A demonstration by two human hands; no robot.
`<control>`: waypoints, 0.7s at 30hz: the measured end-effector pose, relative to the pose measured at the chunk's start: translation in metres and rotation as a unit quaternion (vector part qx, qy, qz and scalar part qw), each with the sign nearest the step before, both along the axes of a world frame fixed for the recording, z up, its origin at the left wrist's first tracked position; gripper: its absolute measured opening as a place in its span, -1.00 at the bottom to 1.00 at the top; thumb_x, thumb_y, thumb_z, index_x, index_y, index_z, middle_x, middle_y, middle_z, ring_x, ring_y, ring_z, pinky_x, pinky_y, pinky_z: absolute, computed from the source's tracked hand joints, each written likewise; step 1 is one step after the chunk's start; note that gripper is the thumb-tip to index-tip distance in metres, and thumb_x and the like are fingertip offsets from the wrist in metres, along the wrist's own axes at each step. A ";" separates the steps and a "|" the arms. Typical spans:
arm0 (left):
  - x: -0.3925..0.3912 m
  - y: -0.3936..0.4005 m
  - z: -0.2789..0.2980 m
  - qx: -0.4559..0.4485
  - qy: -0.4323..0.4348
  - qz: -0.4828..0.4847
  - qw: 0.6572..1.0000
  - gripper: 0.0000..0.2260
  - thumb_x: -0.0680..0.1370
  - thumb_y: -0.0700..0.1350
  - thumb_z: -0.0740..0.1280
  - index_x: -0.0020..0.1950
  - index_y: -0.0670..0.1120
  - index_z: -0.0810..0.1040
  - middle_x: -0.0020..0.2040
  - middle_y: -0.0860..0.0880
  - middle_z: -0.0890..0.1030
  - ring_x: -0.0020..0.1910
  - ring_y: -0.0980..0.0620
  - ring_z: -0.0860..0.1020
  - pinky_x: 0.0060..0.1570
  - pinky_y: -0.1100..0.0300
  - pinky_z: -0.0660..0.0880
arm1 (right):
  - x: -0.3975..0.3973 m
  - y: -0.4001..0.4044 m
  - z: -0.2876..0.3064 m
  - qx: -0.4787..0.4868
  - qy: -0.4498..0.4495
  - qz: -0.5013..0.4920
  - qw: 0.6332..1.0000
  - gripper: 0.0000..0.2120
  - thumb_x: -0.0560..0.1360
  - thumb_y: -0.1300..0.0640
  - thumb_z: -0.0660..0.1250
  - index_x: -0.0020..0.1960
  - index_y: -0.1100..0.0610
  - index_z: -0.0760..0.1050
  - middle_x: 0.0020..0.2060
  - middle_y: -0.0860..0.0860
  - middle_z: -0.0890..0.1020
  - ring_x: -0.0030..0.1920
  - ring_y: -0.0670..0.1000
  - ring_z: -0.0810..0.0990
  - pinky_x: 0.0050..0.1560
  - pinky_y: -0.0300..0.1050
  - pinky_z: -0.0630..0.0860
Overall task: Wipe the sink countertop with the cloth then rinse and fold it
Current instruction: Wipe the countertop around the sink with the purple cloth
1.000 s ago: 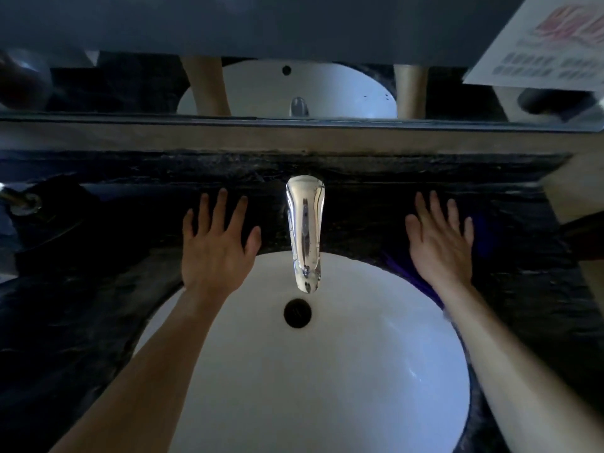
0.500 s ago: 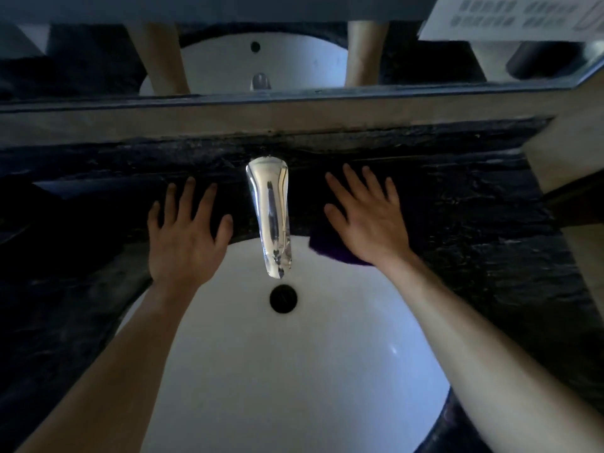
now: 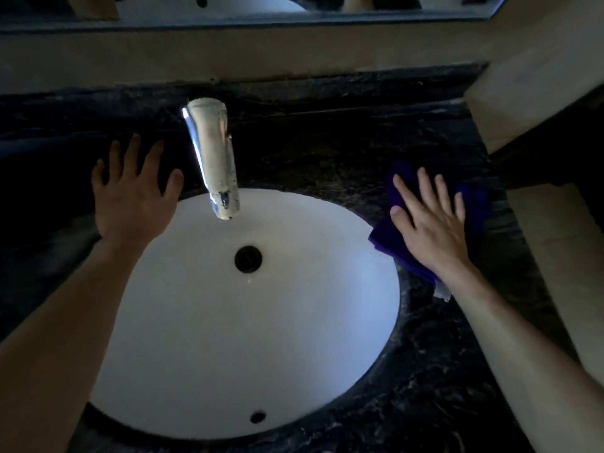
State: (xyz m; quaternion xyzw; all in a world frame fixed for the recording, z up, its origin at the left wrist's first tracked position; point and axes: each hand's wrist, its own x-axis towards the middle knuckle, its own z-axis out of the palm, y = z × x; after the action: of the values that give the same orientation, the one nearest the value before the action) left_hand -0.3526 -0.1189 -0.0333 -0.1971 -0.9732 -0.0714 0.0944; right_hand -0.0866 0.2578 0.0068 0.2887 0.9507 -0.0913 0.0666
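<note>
A dark blue cloth (image 3: 389,233) lies on the black marble countertop (image 3: 327,152) at the right rim of the white oval sink (image 3: 277,338). My right hand (image 3: 428,223) presses flat on the cloth, fingers spread and pointing away from me; a white tag shows near my wrist. My left hand (image 3: 134,197) rests flat on the counter left of the chrome faucet (image 3: 212,158), fingers apart, holding nothing. The faucet runs no visible water.
The drain (image 3: 247,259) sits mid-basin and an overflow hole (image 3: 258,416) near the front. A beige backsplash and a mirror edge (image 3: 294,19) run along the back. A beige wall block (image 3: 529,103) bounds the counter on the right.
My right hand has slid the cloth from beside the faucet out to the right rim of the sink. The view has tilted further down. My left hand stays in place.
</note>
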 end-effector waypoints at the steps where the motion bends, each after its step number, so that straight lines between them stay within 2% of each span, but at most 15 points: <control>1: 0.000 -0.002 -0.001 0.004 -0.002 -0.001 1.000 -0.47 0.66 0.19 0.04 0.56 -0.04 0.29 0.58 -0.21 0.29 0.55 -0.32 0.21 0.45 -0.26 0.14 | 0.017 -0.007 0.000 -0.003 -0.005 0.008 1.000 -0.42 0.60 -0.29 -0.11 0.62 -0.29 -0.02 0.67 -0.07 -0.01 0.66 0.07 -0.07 0.60 0.27 -0.12; 4: 0.002 -0.007 0.001 0.015 -0.022 -0.024 0.999 -0.45 0.64 0.19 0.07 0.56 -0.05 0.28 0.58 -0.24 0.28 0.57 -0.34 0.18 0.46 -0.30 0.11 | 0.065 -0.034 -0.002 0.006 -0.014 0.047 0.999 -0.43 0.62 -0.26 -0.07 0.62 -0.26 0.00 0.66 -0.08 0.02 0.66 0.06 -0.03 0.59 0.29 -0.07; 8: 0.029 -0.026 0.021 0.049 -0.047 -0.037 0.997 -0.43 0.63 0.19 0.08 0.57 -0.05 0.27 0.60 -0.23 0.24 0.60 -0.29 0.10 0.52 -0.27 -0.02 | 0.122 -0.080 -0.002 0.026 -0.014 0.067 0.997 -0.44 0.63 -0.21 -0.01 0.62 -0.19 0.12 0.65 -0.04 0.12 0.64 0.12 0.08 0.56 0.31 0.03; 10: 0.069 -0.041 0.029 0.061 -0.053 -0.047 0.996 -0.46 0.65 0.18 0.06 0.57 -0.05 0.29 0.60 -0.21 0.24 0.61 -0.26 0.10 0.53 -0.24 -0.02 | 0.146 -0.112 -0.002 0.038 -0.014 0.049 0.998 -0.45 0.64 -0.20 0.02 0.61 -0.15 0.19 0.64 -0.01 0.17 0.63 0.15 0.13 0.55 0.32 0.07; 13: 0.148 -0.061 0.035 0.077 -0.136 -0.059 0.986 -0.44 0.65 0.20 -0.01 0.57 -0.04 0.30 0.63 -0.16 0.21 0.63 -0.18 0.08 0.55 -0.21 0.01 | 0.174 -0.171 0.000 0.051 -0.006 0.024 0.998 -0.46 0.63 -0.19 0.08 0.59 -0.11 0.26 0.61 0.05 0.24 0.61 0.21 0.19 0.53 0.33 0.09; 17: 0.253 -0.077 0.044 0.070 -0.219 -0.097 0.968 -0.44 0.66 0.23 -0.04 0.59 0.01 0.28 0.64 -0.10 0.18 0.64 -0.11 0.05 0.56 -0.17 0.05 | 0.191 -0.255 0.006 0.019 -0.004 0.100 0.995 -0.45 0.58 -0.19 0.18 0.56 -0.14 0.32 0.59 0.04 0.29 0.59 0.25 0.22 0.51 0.39 0.11; 21: 0.326 -0.086 0.051 0.026 -0.215 -0.117 0.969 -0.44 0.68 0.22 -0.08 0.63 0.03 0.20 0.66 -0.07 0.12 0.65 -0.08 0.00 0.58 -0.13 0.05 | 0.194 -0.312 0.009 -0.017 0.000 0.166 0.986 -0.44 0.59 -0.23 0.19 0.57 -0.19 0.25 0.61 0.06 0.24 0.61 0.26 0.17 0.50 0.42 0.13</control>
State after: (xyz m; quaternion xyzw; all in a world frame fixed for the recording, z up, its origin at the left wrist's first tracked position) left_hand -0.0265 -0.2047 0.0179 -0.2873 -0.9386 -0.1479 -0.1213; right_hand 0.1070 -0.0538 0.0157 0.1254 0.9838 -0.0955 0.0859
